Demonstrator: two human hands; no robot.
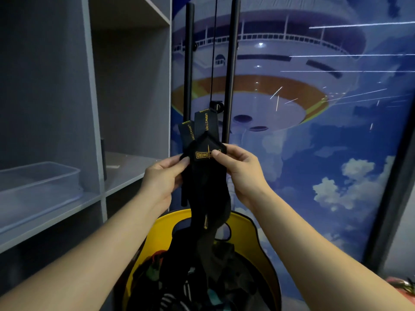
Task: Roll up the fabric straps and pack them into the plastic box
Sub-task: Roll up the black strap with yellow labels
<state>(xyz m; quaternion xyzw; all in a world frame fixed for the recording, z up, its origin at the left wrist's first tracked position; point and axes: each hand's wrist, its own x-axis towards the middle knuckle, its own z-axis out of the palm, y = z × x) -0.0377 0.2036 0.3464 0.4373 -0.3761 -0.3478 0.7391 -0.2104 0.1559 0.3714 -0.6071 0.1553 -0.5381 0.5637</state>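
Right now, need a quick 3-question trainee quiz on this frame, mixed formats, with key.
1. True or false: both the left hand and right hand pinch the black strap.
2. Where is the plastic box? A) on the shelf at left B) inside the yellow bin C) in the right hand
3. Fill in: the strap's lower end hangs down toward the yellow ____.

Key: 1 true; 2 A; 3 bin.

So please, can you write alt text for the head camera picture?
Two hands, left and right, pinch a black fabric strap with yellow lettering, held up above a yellow bin of dark items. A clear plastic box sits on a grey shelf at left.
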